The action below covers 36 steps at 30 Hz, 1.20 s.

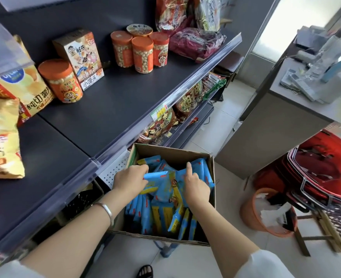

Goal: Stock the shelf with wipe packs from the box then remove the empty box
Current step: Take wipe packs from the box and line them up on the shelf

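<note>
Bright daylight from window (271, 31) at right, blown-out glare there, soft shadows, wide-angle bending, blurred edges

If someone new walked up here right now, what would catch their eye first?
Probably the open cardboard box at lower centre, packed with bright blue wipe packs, with the left hand and right hand both down among them. After that, the orange-lidded snack jars on the dark shelf above, and the red baskets stacked at the right.
</note>
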Each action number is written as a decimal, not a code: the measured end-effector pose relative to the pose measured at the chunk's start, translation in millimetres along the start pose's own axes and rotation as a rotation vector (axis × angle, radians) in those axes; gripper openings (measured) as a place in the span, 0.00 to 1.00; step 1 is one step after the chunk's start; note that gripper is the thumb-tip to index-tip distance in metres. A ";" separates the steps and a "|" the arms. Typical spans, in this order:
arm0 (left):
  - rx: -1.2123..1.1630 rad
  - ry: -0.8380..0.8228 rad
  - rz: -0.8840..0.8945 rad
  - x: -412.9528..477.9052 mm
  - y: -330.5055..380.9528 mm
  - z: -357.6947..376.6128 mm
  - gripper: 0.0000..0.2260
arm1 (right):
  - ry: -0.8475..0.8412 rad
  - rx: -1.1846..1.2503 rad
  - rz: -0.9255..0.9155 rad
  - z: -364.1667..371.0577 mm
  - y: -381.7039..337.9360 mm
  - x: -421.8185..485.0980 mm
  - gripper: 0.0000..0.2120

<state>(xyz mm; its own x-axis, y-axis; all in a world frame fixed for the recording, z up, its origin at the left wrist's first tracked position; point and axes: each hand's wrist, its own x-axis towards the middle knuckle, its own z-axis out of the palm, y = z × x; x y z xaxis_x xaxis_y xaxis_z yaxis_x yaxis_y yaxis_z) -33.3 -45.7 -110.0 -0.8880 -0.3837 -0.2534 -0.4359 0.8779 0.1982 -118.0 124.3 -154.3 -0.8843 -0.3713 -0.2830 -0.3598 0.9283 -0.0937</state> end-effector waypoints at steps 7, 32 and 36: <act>-0.152 0.086 -0.019 -4.7 -8.5 -30.5 0.07 | -0.019 0.323 0.050 -36.4 -9.8 1.8 0.10; -0.190 1.147 -0.533 -348.0 -82.8 -248.2 0.11 | 0.307 1.214 -1.113 -243.3 -227.3 -200.8 0.12; -0.124 1.227 -0.608 -414.8 -108.2 -256.1 0.12 | 0.255 1.206 -1.284 -251.2 -270.9 -251.4 0.12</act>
<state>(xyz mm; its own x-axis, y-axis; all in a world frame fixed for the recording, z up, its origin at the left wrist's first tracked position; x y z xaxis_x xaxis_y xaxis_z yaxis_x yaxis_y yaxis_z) 344.7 -54.9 216.2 -0.0846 -0.7568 0.6481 -0.7516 0.4756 0.4571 127.0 -38.6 182.0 -0.3121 -0.6890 0.6541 -0.5020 -0.4649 -0.7293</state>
